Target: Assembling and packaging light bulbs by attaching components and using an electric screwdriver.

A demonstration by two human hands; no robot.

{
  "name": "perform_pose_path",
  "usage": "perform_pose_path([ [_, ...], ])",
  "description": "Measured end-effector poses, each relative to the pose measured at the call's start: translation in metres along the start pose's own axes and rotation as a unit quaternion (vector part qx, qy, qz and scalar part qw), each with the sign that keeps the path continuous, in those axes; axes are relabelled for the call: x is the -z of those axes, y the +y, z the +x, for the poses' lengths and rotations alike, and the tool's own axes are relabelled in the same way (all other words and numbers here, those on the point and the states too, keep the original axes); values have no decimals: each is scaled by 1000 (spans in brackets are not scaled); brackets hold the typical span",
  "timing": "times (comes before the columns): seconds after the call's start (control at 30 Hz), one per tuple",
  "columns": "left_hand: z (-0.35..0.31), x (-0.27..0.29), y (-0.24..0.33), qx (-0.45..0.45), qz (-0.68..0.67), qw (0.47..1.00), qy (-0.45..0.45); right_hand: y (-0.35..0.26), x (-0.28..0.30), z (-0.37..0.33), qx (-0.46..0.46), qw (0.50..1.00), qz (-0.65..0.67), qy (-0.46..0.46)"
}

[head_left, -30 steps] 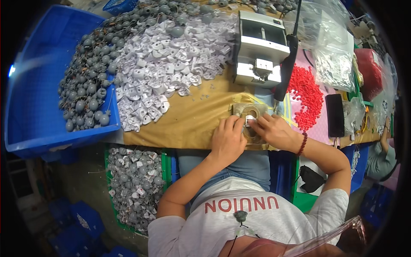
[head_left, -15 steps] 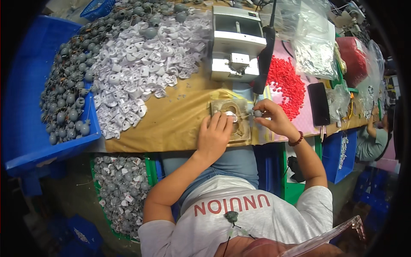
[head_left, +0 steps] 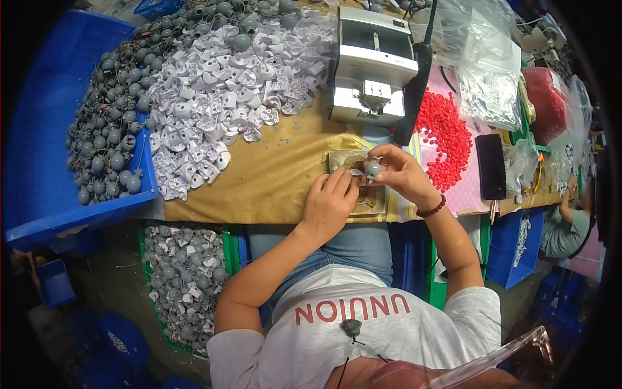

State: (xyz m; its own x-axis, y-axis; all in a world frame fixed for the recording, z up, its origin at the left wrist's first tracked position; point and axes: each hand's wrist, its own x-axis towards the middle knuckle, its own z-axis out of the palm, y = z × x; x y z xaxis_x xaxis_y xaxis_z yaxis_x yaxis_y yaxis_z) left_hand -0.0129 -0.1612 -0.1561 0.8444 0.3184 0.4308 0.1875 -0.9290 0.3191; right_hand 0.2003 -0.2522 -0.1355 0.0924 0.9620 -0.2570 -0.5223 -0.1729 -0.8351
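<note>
Brown-covered bench [head_left: 256, 178], heap of white shells [head_left: 227, 91] far left. Change I catch from my end: right hand [head_left: 403, 174] has swung inward, grey ball [head_left: 373, 170] pinched between thumb and fingers, now over fixture [head_left: 369, 205], not off its right edge. Work, I judge, back at fixture. Left hand [head_left: 332, 201] half-curled there; can't tell whether it grips white piece [head_left: 356, 172].
</note>
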Motion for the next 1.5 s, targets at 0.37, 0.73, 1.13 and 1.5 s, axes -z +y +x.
perform_pose_path([
  [0.37, 4, 3, -4, 13, -72, 997, 7, -5, -19, 13, 114, 814, -567, 56],
  [0.73, 31, -3, 3, 122, -70, 990, 6, -16, 12, 25, 418, 683, -551, 234],
  [1.13, 28, -6, 1, 123, -120, 985, 20, -82, -2, 49, 505, 764, -238, 324],
  [1.5, 28, -7, -1, 129, -130, 983, 25, -140, -50, 107, 455, 835, -262, 169],
])
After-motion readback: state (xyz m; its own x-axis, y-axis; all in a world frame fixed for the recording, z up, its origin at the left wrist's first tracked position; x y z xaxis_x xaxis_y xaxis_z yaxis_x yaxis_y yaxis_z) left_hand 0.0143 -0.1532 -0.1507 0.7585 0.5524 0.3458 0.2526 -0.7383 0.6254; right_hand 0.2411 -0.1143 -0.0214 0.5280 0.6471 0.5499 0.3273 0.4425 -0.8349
